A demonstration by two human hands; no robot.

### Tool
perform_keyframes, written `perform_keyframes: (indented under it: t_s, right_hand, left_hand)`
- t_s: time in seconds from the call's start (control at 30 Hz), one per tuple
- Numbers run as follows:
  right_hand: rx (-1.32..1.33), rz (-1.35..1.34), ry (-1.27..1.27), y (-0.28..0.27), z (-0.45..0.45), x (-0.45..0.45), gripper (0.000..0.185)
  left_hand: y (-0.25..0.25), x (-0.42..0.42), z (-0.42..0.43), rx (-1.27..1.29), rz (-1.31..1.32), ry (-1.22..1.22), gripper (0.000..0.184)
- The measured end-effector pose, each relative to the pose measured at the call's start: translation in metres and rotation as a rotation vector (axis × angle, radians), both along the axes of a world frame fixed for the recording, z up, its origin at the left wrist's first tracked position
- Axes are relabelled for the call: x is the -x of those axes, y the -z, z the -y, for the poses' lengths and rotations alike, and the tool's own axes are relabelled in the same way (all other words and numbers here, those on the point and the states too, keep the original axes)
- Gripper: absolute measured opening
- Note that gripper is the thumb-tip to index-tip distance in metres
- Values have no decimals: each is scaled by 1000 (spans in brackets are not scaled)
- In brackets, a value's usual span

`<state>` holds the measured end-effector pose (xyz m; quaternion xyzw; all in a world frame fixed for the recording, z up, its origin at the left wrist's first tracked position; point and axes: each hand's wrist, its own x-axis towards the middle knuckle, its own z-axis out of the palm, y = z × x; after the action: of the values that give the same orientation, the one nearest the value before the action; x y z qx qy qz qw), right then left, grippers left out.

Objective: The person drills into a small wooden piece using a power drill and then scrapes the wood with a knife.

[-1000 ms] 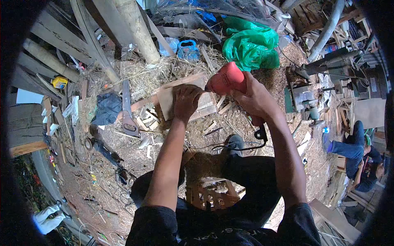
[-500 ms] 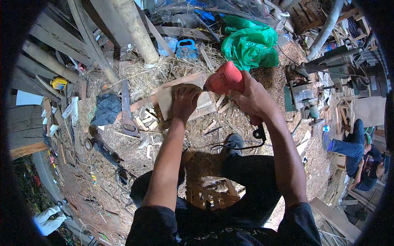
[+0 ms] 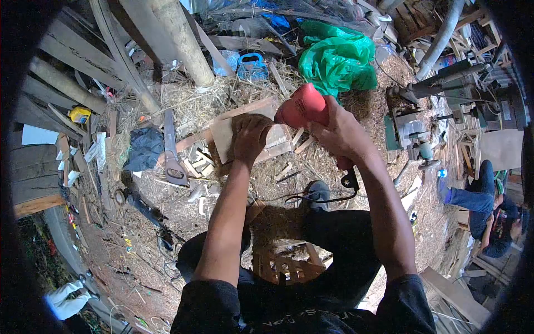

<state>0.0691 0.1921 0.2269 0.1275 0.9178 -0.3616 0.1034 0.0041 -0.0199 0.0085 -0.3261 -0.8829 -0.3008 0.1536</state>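
My right hand (image 3: pixel 336 131) is wrapped round a red corded power tool (image 3: pixel 306 107), whose dark tip points left. A black cord hangs from the tool's lower end. My left hand (image 3: pixel 250 136) rests at a flat wooden board (image 3: pixel 225 142), its fingers close to the tool's tip. The fingers are bent, and whether they pinch something small is hidden. Longer wooden strips lie along the board's edges.
A handsaw (image 3: pixel 174 161) and black plastic (image 3: pixel 144 149) lie left of the board. Green plastic (image 3: pixel 339 58) and a blue container (image 3: pixel 252 68) are beyond it. A machine (image 3: pixel 420 136) and a seated person (image 3: pixel 489 214) are at the right.
The red tool and my right hand have shifted slightly left, with the tool's tip nearer my left hand. My left hand stays at the board.
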Motion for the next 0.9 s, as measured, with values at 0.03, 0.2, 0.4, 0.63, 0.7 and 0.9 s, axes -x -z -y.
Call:
perform_keyframes:
  t_s: [0.03,0.2,0.4,0.63,0.7,0.9]
  right_hand:
    - [-8,-2,-10,0,0,0,57]
    - [37,-14,-10,-1,1,0,56]
    - [-10,-35,-27,7,-2,-1,59]
    - [30,-16,-15,5,0,0,60]
    - [58,21,15,-2,2,0,60]
    - [1,-6,-10,8,-1,0,60]
  left_hand:
    - [-2,-1,0,6,2,-1,14]
    - [6,2,1,-6,15,21,14]
    - [6,0,1,21,36,4,15]
    - [7,2,2,13,28,16,15]
    - [7,3,2,15,38,22,15]
    - [11,3,1,32,10,-4,14]
